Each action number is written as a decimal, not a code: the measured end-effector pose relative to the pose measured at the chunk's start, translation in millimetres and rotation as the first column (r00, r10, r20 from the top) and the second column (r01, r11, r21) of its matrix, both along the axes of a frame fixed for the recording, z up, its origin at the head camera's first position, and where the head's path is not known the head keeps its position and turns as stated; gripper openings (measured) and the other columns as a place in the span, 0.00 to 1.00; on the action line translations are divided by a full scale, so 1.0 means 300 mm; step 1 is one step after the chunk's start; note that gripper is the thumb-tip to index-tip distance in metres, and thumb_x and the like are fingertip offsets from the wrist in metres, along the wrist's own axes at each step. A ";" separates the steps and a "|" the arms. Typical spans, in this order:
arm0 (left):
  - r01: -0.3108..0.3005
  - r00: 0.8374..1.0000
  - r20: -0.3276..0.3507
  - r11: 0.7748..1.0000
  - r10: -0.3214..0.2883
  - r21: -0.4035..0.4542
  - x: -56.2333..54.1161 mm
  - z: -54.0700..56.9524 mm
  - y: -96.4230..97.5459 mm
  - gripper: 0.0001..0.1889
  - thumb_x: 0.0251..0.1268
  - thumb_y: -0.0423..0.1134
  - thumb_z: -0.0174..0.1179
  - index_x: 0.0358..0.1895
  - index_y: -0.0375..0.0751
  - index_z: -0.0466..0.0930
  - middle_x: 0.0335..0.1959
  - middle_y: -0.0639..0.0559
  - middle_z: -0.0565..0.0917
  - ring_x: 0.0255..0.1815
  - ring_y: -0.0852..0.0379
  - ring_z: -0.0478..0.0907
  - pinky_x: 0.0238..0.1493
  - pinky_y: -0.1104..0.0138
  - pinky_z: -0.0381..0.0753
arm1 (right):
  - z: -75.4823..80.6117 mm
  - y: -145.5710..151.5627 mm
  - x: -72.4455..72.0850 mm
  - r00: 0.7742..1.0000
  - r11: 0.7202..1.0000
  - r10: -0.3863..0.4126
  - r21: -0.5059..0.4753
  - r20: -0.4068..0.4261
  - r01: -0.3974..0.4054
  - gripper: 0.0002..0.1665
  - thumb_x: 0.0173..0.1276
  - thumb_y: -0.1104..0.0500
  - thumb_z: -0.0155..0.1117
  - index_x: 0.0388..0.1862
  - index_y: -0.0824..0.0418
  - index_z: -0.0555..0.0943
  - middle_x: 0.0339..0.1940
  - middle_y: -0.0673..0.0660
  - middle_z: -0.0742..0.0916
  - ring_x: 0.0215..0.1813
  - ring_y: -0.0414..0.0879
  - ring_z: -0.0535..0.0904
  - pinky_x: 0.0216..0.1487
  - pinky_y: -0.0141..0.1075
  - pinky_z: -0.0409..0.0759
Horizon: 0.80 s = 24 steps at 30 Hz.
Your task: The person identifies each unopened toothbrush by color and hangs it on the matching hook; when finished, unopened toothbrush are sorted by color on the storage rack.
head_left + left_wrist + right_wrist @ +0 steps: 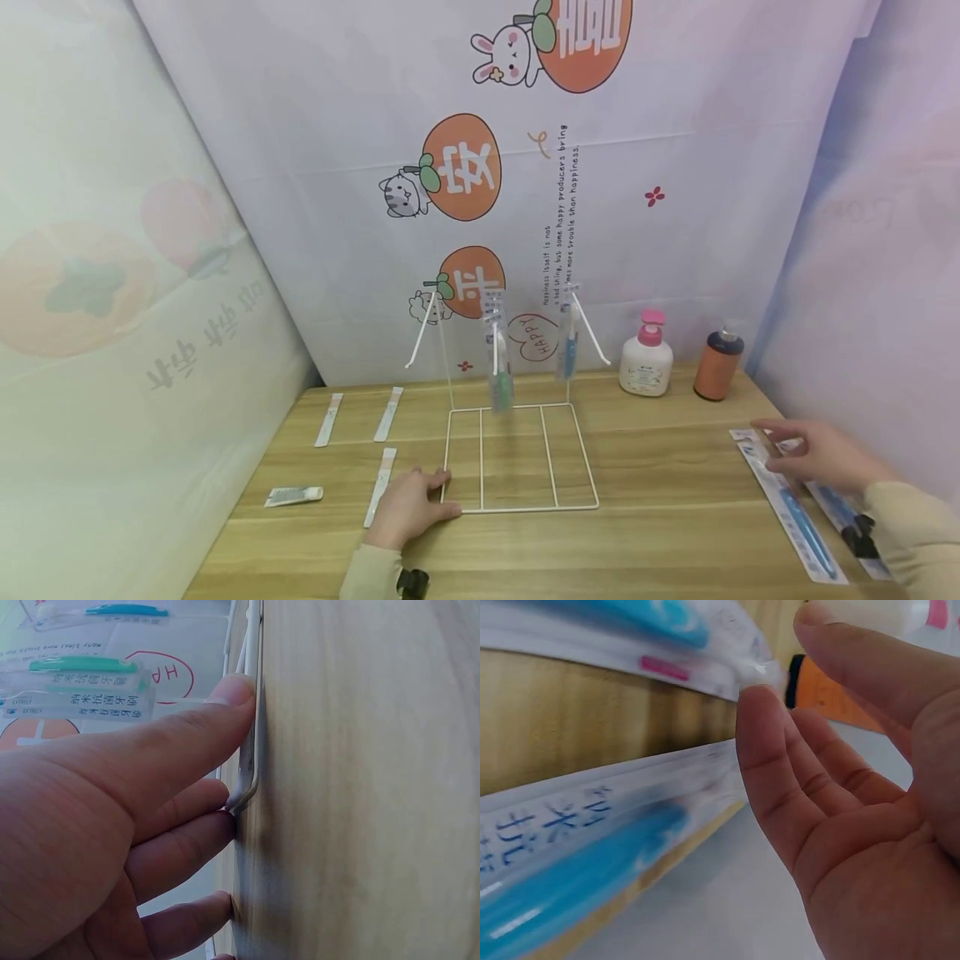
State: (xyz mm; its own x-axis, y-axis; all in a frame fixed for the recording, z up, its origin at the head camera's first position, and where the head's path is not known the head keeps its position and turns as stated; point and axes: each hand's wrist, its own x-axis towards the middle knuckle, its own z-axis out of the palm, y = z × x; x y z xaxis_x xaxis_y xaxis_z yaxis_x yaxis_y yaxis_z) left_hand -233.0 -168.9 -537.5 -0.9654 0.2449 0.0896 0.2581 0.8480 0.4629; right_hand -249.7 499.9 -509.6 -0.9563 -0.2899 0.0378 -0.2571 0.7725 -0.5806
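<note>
A white wire rack stands on the table, with hooks at its top. My left hand rests at its front left corner, thumb along the front wire and fingertips by the corner and table. From the middle hook hangs a packaged green toothbrush; a packaged blue toothbrush hangs toward the right. My right hand, fingers apart and relaxed, hovers over the top end of a packaged blue toothbrush lying on the table. Another packaged blue toothbrush lies beside it, partly hidden by the hand and sleeve.
Left of the rack lie several slim white sachets and a small tube. At the back right stand a white pump bottle with a pink top and an orange and black container. Printed cloth hangs around the table.
</note>
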 end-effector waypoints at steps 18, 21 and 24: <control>0.002 1.000 0.010 1.000 -0.002 0.000 0.003 0.009 0.002 0.34 0.56 0.58 0.81 0.62 0.42 0.90 0.61 0.39 0.88 0.66 0.22 0.79 0.62 0.32 0.79 | -0.104 0.036 -0.010 0.995 0.995 -0.085 -0.043 0.058 0.087 0.38 0.72 0.51 0.78 0.71 0.73 0.79 0.58 0.69 0.89 0.28 0.40 0.83 0.33 0.35 0.85; 0.003 1.000 0.010 1.000 -0.003 0.002 0.003 0.011 0.002 0.34 0.56 0.58 0.81 0.62 0.42 0.90 0.61 0.38 0.88 0.66 0.22 0.79 0.61 0.32 0.79 | -0.106 0.031 -0.019 0.991 0.992 -0.124 0.023 0.041 0.124 0.38 0.73 0.47 0.77 0.71 0.71 0.80 0.57 0.67 0.90 0.28 0.39 0.81 0.33 0.34 0.82; 0.000 1.000 0.013 1.000 0.000 0.004 0.003 0.012 0.004 0.34 0.56 0.58 0.81 0.62 0.42 0.90 0.61 0.39 0.88 0.67 0.22 0.79 0.61 0.32 0.79 | -0.115 0.029 -0.031 0.987 0.986 -0.157 0.062 0.036 0.154 0.37 0.73 0.45 0.76 0.69 0.69 0.82 0.57 0.68 0.90 0.32 0.38 0.81 0.34 0.33 0.82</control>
